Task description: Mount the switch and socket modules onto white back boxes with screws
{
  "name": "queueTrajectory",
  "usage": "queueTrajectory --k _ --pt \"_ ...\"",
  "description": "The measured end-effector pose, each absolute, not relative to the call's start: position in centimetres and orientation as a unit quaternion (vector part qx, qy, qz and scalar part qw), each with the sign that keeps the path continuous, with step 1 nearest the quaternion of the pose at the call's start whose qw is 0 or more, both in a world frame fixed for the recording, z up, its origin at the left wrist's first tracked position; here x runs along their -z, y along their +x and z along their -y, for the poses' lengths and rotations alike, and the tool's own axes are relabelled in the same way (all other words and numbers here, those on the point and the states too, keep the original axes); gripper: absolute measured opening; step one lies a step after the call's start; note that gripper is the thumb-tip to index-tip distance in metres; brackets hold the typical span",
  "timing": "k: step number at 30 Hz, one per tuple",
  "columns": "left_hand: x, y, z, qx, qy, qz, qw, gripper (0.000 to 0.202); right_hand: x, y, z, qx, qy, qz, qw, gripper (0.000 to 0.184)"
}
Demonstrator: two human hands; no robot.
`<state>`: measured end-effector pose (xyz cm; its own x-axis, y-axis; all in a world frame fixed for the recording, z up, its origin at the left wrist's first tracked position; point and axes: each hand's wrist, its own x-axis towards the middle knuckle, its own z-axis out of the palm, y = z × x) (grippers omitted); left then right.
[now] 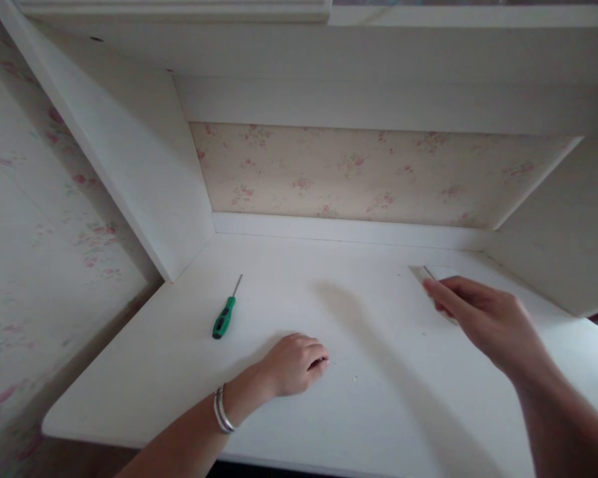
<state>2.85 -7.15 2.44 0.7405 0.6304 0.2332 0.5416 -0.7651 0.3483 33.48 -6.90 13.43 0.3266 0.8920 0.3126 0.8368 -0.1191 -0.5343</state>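
The right hand (483, 318) reaches out to a thin flat white piece (441, 272) that lies at the back right of the white desk (329, 425), close to the right side wall. The fingertips touch the near edge of the piece. I cannot tell if they pinch it or only rest on it. The piece looks flat on the desk, not lifted. The left hand (294, 365) sits on the desk near the front, curled into a soft fist, and I can see nothing in it. 2 silver bangles (222, 409) ring its wrist. A green screwdriver (225, 313) lies alone on the left of the desk, well apart from both hands, with its tip pointing to the back. No hand is on it, and I see no screws, so I think the work is only starting. A tiny white crumb (355, 378) lies near the left hand. The desk top is smooth, white and mostly bare. White boards (144, 172) stand at both sides, and a white shelf (379, 99) runs over the top. Behind the desk and on the left is wallpaper (359, 172) with small pink flowers. The light is soft and a bit dim.
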Motion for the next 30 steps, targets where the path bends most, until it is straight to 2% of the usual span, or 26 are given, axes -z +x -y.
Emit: queueTrajectory --k 2,5,6,10,13,20,25,30 --pt "-2.5 2.8 7.2 -0.168 0.923 -0.32 0.132 0.018 -12.0 35.4 5.3 -0.049 -0.778 0.561 0.278 0.043" --pt "-2.5 2.8 7.2 -0.17 0.922 -0.319 0.135 0.02 -8.5 39.8 3.6 0.084 -0.826 0.527 0.183 0.063" --pt "-2.5 2.9 7.2 -0.171 0.923 -0.318 0.135 0.02 -7.2 41.5 3.3 0.094 -0.837 0.514 0.162 0.067" --pt "-2.4 3.0 7.1 -0.177 0.921 -0.319 0.133 0.022 -3.5 46.9 2.7 0.021 -0.868 0.469 0.16 0.084" --pt "-2.5 3.1 7.1 -0.182 0.919 -0.323 0.137 0.024 -2.7 48.8 2.4 -0.037 -0.86 0.481 0.168 0.085" --pt "-2.4 3.1 7.1 -0.185 0.92 -0.318 0.137 0.024 -4.0 46.7 3.1 -0.046 -0.861 0.492 0.123 0.08" --pt "-2.2 3.3 7.1 -0.179 0.92 -0.321 0.134 0.021 -5.2 40.3 3.8 -0.089 -0.814 0.557 0.137 0.084" --pt "-2.8 3.0 6.8 -0.217 0.89 -0.379 0.133 0.021 -6.2 30.9 3.2 -0.101 -0.763 0.626 0.126 0.076"
